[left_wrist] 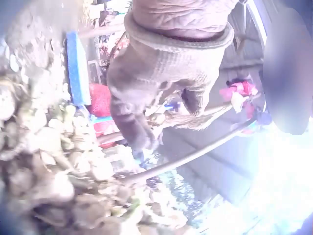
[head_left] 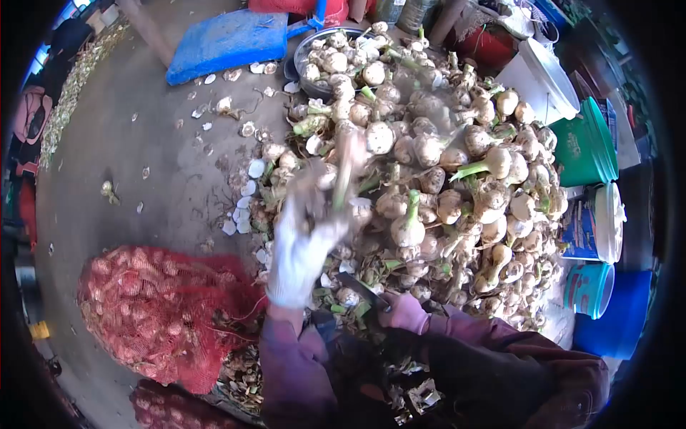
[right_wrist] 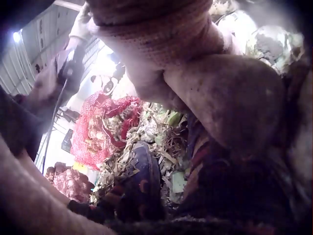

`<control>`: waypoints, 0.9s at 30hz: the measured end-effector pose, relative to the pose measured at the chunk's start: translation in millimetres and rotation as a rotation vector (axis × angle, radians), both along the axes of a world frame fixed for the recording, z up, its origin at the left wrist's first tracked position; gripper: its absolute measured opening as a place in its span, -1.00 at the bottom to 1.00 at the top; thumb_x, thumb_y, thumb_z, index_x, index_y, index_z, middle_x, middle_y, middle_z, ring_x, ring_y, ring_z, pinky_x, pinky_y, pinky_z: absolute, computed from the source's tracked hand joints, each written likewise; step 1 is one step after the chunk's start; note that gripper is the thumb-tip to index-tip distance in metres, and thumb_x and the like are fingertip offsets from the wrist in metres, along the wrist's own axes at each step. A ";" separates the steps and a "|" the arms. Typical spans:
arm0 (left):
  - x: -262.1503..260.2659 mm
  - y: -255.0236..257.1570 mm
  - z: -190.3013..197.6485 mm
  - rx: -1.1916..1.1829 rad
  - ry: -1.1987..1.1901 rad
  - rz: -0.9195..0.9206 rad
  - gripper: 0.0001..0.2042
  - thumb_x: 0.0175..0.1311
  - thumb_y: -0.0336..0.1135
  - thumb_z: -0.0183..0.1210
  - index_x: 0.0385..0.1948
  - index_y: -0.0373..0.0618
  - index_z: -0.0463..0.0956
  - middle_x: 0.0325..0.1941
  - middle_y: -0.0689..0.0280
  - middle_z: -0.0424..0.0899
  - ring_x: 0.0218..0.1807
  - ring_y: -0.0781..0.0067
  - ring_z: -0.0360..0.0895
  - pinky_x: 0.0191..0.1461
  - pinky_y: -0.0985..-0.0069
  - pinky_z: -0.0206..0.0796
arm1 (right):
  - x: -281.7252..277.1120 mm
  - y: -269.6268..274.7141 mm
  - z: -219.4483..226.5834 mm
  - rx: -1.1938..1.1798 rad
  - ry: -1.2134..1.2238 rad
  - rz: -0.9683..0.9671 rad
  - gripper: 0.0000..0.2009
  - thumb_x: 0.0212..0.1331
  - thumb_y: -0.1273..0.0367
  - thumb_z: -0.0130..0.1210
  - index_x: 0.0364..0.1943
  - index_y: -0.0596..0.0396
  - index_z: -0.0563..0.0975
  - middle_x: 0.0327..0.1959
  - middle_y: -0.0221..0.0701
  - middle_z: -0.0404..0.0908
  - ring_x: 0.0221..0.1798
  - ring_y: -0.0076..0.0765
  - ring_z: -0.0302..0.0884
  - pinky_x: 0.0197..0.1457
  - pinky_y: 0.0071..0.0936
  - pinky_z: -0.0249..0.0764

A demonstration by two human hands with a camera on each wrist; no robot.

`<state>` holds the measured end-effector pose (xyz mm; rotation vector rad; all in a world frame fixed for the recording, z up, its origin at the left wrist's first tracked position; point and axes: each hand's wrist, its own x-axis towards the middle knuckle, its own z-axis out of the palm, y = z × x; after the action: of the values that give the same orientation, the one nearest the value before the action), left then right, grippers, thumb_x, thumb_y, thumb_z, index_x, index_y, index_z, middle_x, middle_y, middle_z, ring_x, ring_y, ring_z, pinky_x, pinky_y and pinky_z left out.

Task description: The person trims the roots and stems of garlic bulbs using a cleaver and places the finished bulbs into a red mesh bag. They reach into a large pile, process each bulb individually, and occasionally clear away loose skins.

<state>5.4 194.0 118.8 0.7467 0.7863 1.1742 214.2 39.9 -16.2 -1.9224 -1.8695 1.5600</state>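
My left hand (head_left: 304,247), in a white knitted glove, is raised over the left side of a large heap of garlic bulbs (head_left: 493,207). Its curled fingers hold a garlic bulb by its stem (head_left: 343,179), blurred by motion. In the left wrist view the gloved fingers (left_wrist: 139,129) bend round a pale, fibrous stalk (left_wrist: 195,120). Low at the heap's near edge, my gloved right hand (head_left: 404,312) grips a knife (head_left: 363,289), its dark blade pointing up and left. The right wrist view shows the curled right hand (right_wrist: 225,98) close up, with the knife hidden.
A red mesh sack (head_left: 164,307) full of bulbs lies at the left. Behind the heap stand a metal basin (head_left: 296,68) of bulbs and a blue stool (head_left: 229,43). Several buckets, one green (head_left: 582,143), line the right. Trimmings (right_wrist: 156,127) cover the ground around a shoe (right_wrist: 146,171).
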 end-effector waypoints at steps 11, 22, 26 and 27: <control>-106.6 -196.7 -171.5 -0.633 0.520 0.692 -0.83 0.14 -0.34 0.12 -0.27 -0.16 0.51 -0.55 0.41 0.51 -0.62 0.57 0.39 -0.58 0.58 0.23 | 7.2 -2.4 -6.3 0.095 0.137 -0.012 -0.64 -0.23 0.22 0.21 -0.26 0.03 0.54 -0.42 -0.17 0.59 -0.33 -0.05 0.58 -0.26 -0.23 0.49; -182.9 -184.3 -127.2 -0.435 0.478 1.102 -0.54 0.13 0.00 0.10 -0.11 -0.23 0.50 -0.25 0.16 0.63 -0.17 0.27 0.58 -0.08 0.35 0.39 | 4.6 -1.2 -22.3 0.006 0.049 -0.043 -0.68 -0.22 0.25 0.19 -0.32 0.09 0.53 -0.53 -0.09 0.57 -0.37 0.05 0.56 -0.29 -0.25 0.47; -169.5 -172.4 -122.1 -0.417 1.979 0.484 -0.72 0.19 -0.19 0.00 -0.08 0.03 0.44 -0.38 0.10 0.62 -0.38 0.16 0.60 -0.33 0.28 0.42 | 4.3 -2.3 -23.6 -0.011 0.048 -0.049 -0.69 -0.22 0.25 0.19 -0.33 0.08 0.53 -0.53 -0.09 0.56 -0.37 0.05 0.56 -0.30 -0.25 0.47; -172.7 -162.4 -125.5 -0.425 1.969 0.389 -0.71 0.16 -0.15 0.04 -0.10 0.03 0.44 -0.42 0.09 0.62 -0.38 0.12 0.60 -0.34 0.21 0.40 | 3.9 -2.2 -23.1 -0.009 0.035 -0.051 -0.69 -0.22 0.25 0.19 -0.33 0.08 0.52 -0.53 -0.10 0.56 -0.37 0.05 0.56 -0.30 -0.25 0.47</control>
<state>-167.2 31.6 -6.7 1.2969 2.7558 0.1493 218.1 37.7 -39.3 -1.9178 -1.7885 1.5794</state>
